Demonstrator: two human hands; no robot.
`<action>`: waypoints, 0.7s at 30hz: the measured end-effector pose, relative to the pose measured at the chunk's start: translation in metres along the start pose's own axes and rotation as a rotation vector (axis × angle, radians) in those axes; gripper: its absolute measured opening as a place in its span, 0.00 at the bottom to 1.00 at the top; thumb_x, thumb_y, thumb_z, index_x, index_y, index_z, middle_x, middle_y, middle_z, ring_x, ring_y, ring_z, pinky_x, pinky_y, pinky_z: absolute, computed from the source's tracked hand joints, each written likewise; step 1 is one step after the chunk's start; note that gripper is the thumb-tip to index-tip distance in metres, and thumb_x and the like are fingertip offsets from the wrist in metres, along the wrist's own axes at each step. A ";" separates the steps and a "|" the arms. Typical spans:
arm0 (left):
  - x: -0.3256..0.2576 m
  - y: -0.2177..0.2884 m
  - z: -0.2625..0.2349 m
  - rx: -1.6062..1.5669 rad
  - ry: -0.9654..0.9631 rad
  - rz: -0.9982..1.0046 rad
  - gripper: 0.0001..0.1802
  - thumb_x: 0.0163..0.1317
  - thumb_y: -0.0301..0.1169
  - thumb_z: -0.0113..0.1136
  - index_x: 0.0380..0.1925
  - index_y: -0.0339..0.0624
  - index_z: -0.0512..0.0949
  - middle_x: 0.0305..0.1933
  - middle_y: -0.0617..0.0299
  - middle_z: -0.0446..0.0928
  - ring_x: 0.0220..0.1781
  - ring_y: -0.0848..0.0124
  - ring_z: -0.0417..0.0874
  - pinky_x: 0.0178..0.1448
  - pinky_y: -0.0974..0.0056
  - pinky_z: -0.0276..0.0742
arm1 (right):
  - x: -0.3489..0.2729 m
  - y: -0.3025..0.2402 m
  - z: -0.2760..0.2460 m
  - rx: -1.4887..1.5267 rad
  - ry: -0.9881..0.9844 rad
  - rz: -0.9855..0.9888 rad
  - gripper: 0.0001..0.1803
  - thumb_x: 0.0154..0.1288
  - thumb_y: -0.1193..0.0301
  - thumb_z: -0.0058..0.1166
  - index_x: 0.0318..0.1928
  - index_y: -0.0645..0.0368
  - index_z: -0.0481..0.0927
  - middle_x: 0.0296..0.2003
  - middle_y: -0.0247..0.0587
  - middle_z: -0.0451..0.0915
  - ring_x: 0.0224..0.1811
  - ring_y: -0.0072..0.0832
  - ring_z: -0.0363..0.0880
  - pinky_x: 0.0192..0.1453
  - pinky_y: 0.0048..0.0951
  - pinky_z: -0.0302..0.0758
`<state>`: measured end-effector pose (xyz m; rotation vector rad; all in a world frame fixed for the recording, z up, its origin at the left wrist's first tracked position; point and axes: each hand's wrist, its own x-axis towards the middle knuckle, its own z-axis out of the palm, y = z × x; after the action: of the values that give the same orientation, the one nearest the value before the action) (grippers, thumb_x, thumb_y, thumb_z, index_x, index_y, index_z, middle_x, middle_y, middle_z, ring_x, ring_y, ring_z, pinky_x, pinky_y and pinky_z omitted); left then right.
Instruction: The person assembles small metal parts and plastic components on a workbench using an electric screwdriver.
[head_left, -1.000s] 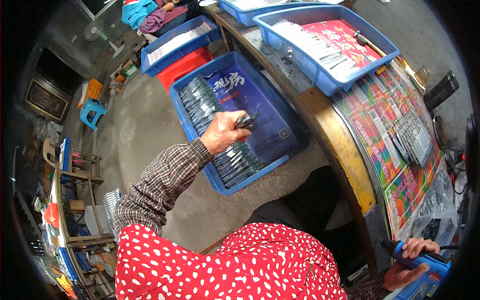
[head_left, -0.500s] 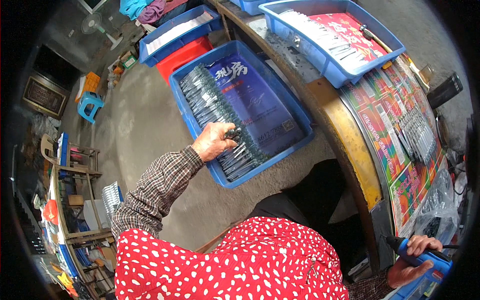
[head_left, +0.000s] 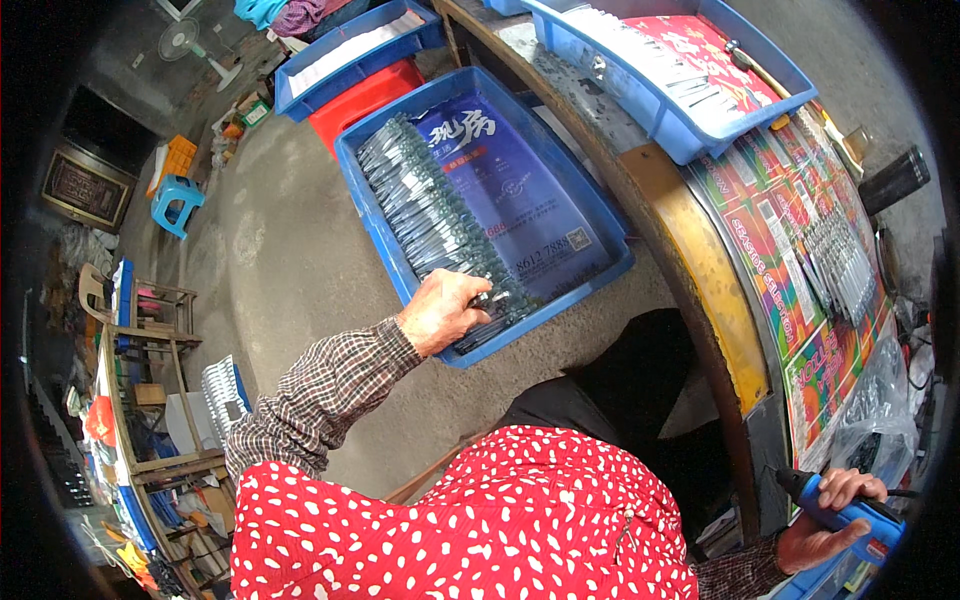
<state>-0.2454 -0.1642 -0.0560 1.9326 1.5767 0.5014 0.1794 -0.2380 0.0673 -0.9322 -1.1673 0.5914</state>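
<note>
My left hand (head_left: 447,310) is closed over the near end of a long row of slim pen-like pieces (head_left: 425,200) with shiny shafts and dark ends. Dark tips show at its fingers; how many pieces it grips is hidden. The row lies in a blue plastic tray (head_left: 585,292) lined with a purple printed sheet (head_left: 520,190). At the lower right, my right hand (head_left: 830,525) is wrapped round a blue hand tool (head_left: 845,515) with a black nose and a dark cord. It is held beside the workbench, away from the tray.
The workbench (head_left: 700,270) curves along the right, bearing slim clear pieces (head_left: 838,265) on a colourful printed sheet (head_left: 760,240). Another blue tray (head_left: 660,130) with a hammer (head_left: 750,65) stands at its far end. A clear plastic bag (head_left: 870,400) lies near the tool. A blue stool (head_left: 178,208) stands left.
My left hand has shifted slightly nearer and to the right along the row, still closed. My right hand and the blue tool have hardly moved.
</note>
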 end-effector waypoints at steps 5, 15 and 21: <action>-0.003 -0.006 0.000 -0.018 0.034 -0.026 0.09 0.44 0.25 0.60 0.27 0.33 0.74 0.23 0.47 0.74 0.29 0.52 0.77 0.33 0.57 0.70 | 0.000 0.000 0.001 0.011 -0.013 -0.009 0.22 0.58 0.54 0.56 0.40 0.58 0.65 0.23 0.30 0.59 0.24 0.19 0.58 0.35 0.23 0.59; 0.003 -0.010 -0.006 0.010 0.063 -0.019 0.09 0.44 0.23 0.58 0.28 0.35 0.75 0.25 0.48 0.76 0.29 0.55 0.79 0.34 0.58 0.73 | -0.001 0.002 -0.003 0.010 0.019 -0.009 0.23 0.57 0.54 0.57 0.40 0.58 0.65 0.22 0.30 0.59 0.24 0.20 0.58 0.35 0.23 0.60; -0.002 -0.019 0.002 0.011 0.141 -0.004 0.06 0.44 0.23 0.57 0.26 0.36 0.75 0.25 0.51 0.77 0.30 0.56 0.79 0.34 0.60 0.74 | -0.002 0.002 -0.005 -0.033 0.019 -0.013 0.24 0.57 0.53 0.57 0.40 0.58 0.65 0.22 0.30 0.59 0.24 0.20 0.59 0.35 0.23 0.60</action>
<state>-0.2590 -0.1644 -0.0699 1.9385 1.6739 0.6412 0.1835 -0.2405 0.0640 -0.9554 -1.1686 0.5532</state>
